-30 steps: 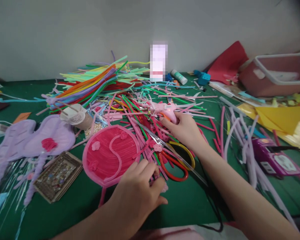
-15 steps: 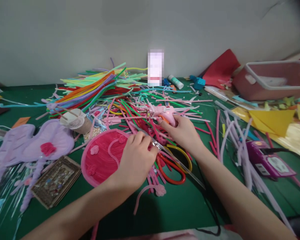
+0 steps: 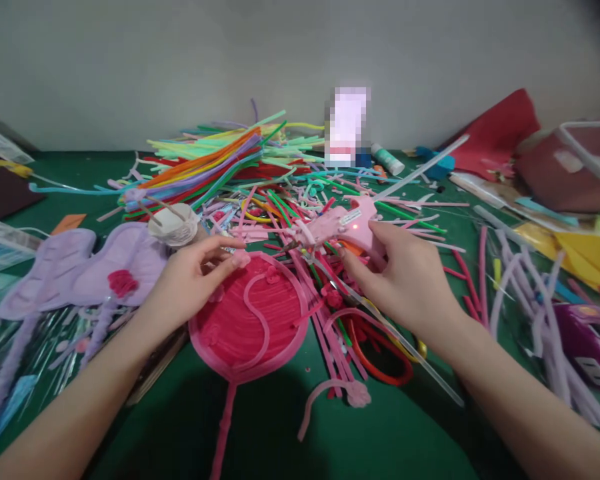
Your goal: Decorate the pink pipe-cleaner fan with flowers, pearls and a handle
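Observation:
My right hand (image 3: 403,280) grips a pink glue gun (image 3: 337,227) by its handle, a clear glue stick jutting from its back toward the upper right. The gun's nozzle points left, just above the top rim of a round pink pipe-cleaner fan (image 3: 247,317) lying on the green table (image 3: 390,433). My left hand (image 3: 193,280) rests at the fan's upper left edge, thumb and forefinger pinching a small pink piece (image 3: 241,258) against the rim. Red-handled scissors (image 3: 380,350) lie under my right wrist.
A heap of coloured pipe cleaners (image 3: 215,160) fills the middle back. Purple wing shapes (image 3: 80,267) and a tape roll (image 3: 173,223) sit at left. A purple power strip (image 3: 593,343), yellow paper (image 3: 580,250), red felt and a box lie at right.
My left hand moved from the fan's right side to its upper left edge, now pinching a small pink piece. My right hand lifted the glue gun off the pile. The view shifted.

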`<action>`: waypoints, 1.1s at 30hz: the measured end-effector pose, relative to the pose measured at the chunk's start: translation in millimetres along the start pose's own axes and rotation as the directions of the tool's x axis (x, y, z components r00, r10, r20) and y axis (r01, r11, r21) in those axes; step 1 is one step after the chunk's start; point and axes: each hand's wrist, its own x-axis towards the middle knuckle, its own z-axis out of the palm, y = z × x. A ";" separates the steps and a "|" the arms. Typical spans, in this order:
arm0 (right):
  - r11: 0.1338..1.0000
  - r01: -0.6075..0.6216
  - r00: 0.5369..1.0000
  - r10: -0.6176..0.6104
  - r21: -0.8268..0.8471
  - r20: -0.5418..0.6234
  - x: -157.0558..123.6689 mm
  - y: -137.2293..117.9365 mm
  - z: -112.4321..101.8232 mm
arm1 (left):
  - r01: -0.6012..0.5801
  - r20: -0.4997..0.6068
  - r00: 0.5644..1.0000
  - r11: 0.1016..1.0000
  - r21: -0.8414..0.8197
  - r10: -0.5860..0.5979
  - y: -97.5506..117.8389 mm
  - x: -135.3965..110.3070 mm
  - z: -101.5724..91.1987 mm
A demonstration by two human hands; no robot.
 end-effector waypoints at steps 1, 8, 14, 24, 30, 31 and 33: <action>0.997 0.063 0.998 -0.062 -0.044 0.013 0.8 -4.1 1.2 | -0.016 0.013 1.000 1.000 0.004 0.016 -1.6 -0.6 1.8; 0.918 0.328 0.941 -0.297 -0.221 0.161 4.6 -20.2 12.4 | -0.079 -0.013 0.997 0.993 0.088 0.080 -5.1 -5.0 2.6; 0.900 0.362 0.928 -0.323 -0.245 0.185 5.4 -21.3 15.1 | -0.045 -0.050 0.997 0.991 0.122 0.052 -8.5 -5.5 0.8; 0.890 0.385 0.920 -0.350 -0.246 0.177 9.8 -22.6 20.8 | -0.072 -0.034 0.996 0.984 0.164 0.079 -12.6 -2.4 -4.4; 0.888 0.394 0.915 -0.357 -0.236 0.188 9.5 -28.2 21.5 | -0.015 -0.024 1.000 0.997 0.070 0.017 -13.8 -1.0 -4.0; 0.888 0.396 0.914 -0.357 -0.233 0.190 9.8 -29.3 21.7 | -0.016 -0.032 0.999 0.998 0.067 0.018 -14.0 -0.6 -4.4; 0.890 0.396 0.914 -0.357 -0.226 0.195 10.8 -31.3 22.1 | -0.020 -0.041 0.999 0.997 0.073 0.023 -14.5 0.0 -5.8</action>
